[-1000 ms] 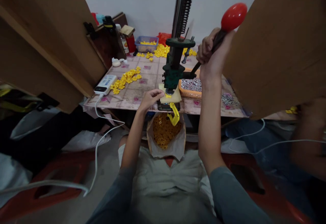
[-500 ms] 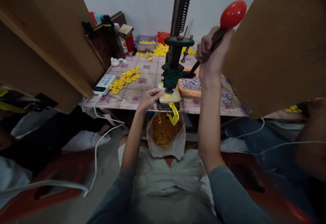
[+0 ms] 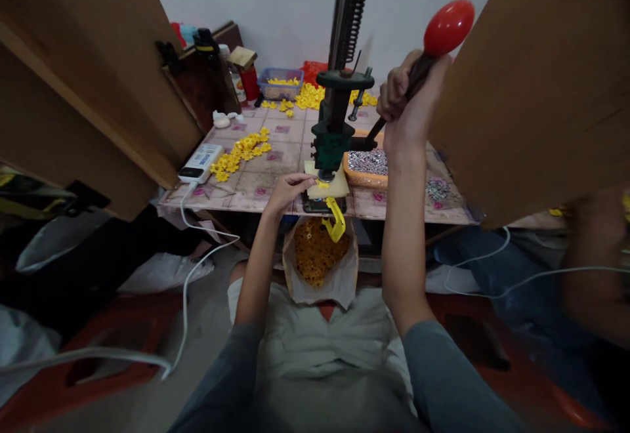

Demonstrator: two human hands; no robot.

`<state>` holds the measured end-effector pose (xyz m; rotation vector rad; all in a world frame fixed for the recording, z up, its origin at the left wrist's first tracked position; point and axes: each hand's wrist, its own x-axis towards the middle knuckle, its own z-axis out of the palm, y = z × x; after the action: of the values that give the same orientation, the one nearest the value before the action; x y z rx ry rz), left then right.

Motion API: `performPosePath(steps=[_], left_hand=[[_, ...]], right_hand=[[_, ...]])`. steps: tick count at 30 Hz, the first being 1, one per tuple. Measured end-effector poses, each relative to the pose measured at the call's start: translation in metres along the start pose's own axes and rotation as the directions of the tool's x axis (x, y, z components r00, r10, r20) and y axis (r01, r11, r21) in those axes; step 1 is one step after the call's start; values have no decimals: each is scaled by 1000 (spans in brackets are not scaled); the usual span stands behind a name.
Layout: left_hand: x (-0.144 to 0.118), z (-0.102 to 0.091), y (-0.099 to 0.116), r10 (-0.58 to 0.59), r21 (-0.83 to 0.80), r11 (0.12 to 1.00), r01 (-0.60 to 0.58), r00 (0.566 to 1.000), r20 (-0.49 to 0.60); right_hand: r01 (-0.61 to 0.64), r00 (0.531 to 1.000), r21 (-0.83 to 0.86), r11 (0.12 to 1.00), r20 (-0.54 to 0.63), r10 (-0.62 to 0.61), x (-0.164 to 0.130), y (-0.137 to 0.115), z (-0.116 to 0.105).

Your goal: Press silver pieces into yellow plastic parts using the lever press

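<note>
A dark green hand press [image 3: 331,138] with a tall spring stands at the table's front edge. My right hand [image 3: 407,102] is closed around its lever [image 3: 420,72], below the red egg-shaped knob [image 3: 449,27]. Under the press head, a yellow flower-shaped piece [image 3: 322,184] lies on a cream pad [image 3: 336,189]. My left hand [image 3: 290,190] pinches the near side of that piece, its fingertips close by the press head. Below the table edge, a yellow clamp [image 3: 335,221] hangs over an open bag [image 3: 347,282] full of yellow flower pieces.
An orange tray [image 3: 367,180] of small shiny bits sits right of the press. Yellow flowers [image 3: 241,153] lie beside a white power bank [image 3: 201,163]. A blue basket [image 3: 281,90] stands behind. Cardboard panels [image 3: 541,79] flank both sides; a person's arm [image 3: 593,256] is at right.
Both my hands and the press lever stay practically where they were. The other person's arm at the far right has shifted a little.
</note>
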<state>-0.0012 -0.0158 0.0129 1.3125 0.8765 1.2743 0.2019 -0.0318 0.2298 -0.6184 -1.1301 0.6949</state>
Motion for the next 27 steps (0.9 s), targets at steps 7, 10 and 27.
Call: performPosePath(steps=[7,10,27], left_hand=[[-8,-3,7,58,-91,994,-54,997,42],[-30,3,25,89,-257,965,-59,991,105],[-37,53,74,70,-331,944,-1,977,199]], right_hand=[[-51,998,-63,997,-50,48,-1,2,-2],[-48,997,-9,999,-63,48,0,5,-1],[11,999,142,990,-39,-5,-1,8,1]])
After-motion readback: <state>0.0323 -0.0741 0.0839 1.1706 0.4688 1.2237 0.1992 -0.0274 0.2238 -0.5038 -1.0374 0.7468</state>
